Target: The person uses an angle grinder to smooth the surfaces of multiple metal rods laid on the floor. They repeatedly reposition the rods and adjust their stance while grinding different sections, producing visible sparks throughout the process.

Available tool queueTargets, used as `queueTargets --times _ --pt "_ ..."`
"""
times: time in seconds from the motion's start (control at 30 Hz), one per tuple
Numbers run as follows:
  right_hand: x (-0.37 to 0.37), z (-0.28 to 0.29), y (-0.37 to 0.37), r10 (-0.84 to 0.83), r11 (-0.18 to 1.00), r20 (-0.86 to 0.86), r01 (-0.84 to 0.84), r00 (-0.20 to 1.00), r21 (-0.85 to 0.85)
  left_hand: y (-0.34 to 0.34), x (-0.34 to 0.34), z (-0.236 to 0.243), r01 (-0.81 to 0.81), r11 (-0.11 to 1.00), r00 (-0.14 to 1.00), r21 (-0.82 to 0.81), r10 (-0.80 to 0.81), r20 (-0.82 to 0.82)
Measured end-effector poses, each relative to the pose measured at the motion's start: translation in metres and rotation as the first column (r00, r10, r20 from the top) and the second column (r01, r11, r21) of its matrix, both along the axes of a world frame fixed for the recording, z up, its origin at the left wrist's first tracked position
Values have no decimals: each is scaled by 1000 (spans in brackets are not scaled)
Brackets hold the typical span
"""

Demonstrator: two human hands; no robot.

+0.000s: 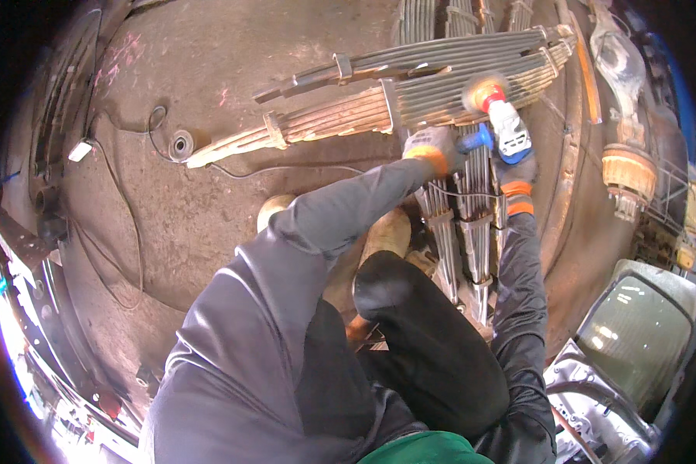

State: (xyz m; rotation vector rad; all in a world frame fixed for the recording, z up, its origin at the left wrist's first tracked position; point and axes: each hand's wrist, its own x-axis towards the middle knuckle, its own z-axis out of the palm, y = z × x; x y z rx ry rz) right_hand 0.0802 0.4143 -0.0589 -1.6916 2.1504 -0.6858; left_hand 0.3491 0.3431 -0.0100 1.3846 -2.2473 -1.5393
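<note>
In the head view I hold a white and blue angle grinder (510,130) whose red-centred round attachment (487,94), blurred, lies over the long stack of leaf springs (433,100). My left hand (431,151), in a grey glove with an orange cuff, is closed on the grinder's blue side handle (475,139). My right hand (518,174), gloved alike, grips the rear body of the grinder, its fingers partly hidden under the tool. A second spring stack (363,63) rests just behind. More spring bundles (475,247) lie crosswise below my hands.
A large axle housing (619,69) with a rusty drum (626,166) lies at right, above a glass panel (634,332). A black cable (286,169) crosses the floor (155,232) near a metal roller (182,145). Dark metal strips (52,108) line the left side. My knee (394,286) is bent beside the springs.
</note>
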Motion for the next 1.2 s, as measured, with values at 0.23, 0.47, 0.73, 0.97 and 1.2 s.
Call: queueTargets --times 0.23,0.47,0.73,0.97,1.2 --pt "-4 -36 11 14 978 340 58 940 -200 14 24 -4 -19 1000 995 -16 17 -99" --pt "46 -7 18 -148 971 41 153 988 -184 20 49 12 -6 999 1000 -35 6 4" --pt "98 34 14 -212 974 95 218 973 -60 26 70 26 -39 999 996 27 37 82" --pt "83 9 18 -158 977 180 180 971 -117 25 73 25 -34 998 999 44 33 16" --pt "99 48 -5 -263 949 184 288 947 -125 -50 47 24 333 863 935 -380 -249 253"
